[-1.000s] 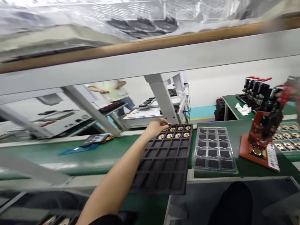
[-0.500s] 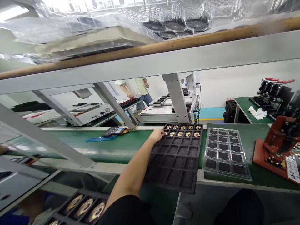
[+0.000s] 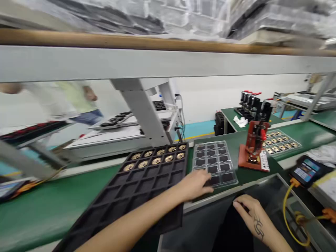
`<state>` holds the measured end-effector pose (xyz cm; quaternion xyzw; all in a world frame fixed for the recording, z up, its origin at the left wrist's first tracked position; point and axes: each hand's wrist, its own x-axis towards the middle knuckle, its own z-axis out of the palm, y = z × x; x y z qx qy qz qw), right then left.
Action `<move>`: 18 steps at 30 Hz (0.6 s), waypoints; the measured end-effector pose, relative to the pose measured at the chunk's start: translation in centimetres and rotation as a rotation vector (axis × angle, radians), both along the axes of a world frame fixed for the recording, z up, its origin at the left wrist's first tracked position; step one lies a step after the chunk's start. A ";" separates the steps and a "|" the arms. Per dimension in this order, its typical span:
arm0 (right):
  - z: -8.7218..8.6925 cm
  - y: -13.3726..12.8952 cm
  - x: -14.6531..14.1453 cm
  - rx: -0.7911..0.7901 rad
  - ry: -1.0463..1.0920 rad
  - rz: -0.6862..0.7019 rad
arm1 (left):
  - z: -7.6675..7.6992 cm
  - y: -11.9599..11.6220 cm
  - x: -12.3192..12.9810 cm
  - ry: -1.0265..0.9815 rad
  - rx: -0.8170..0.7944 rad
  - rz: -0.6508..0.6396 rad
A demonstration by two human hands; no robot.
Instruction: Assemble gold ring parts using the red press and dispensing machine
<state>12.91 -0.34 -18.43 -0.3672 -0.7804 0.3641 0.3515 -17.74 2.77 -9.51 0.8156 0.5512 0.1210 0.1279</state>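
My left hand (image 3: 196, 184) is over the near left corner of a clear tray with dark square inserts (image 3: 212, 159), fingers apart and nothing seen in them. Left of it lies a black compartment tray (image 3: 154, 182), with gold round parts (image 3: 156, 161) in its two far rows; my forearm crosses its near part. My right hand (image 3: 246, 204) is near the bench's front edge, over dark cloth, its fingers curled together; whether they hold anything is hidden. A red hand press (image 3: 252, 148) stands beyond it on the green surface.
Behind the press lies another clear tray holding gold parts (image 3: 280, 141). A device with a screen (image 3: 306, 170) and yellow cable is at the right. An overhead shelf beam (image 3: 168, 63) crosses the view. A blurred person (image 3: 70, 99) stands at the back left.
The view has swung right. My left hand has left the gold parts in the black tray and moved right to the clear tray. My right hand has come into view.
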 end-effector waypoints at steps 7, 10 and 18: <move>-2.1 -4.8 0.1 -0.788 0.689 -0.121 | -1.0 -5.2 10.3 0.159 -0.091 -0.275; -0.2 -6.0 1.9 -0.640 0.737 -0.365 | 1.7 -6.6 14.8 0.025 -0.093 -0.479; 5.0 -19.3 24.0 -0.146 0.552 -1.238 | 6.8 0.2 20.7 -0.376 0.219 -0.578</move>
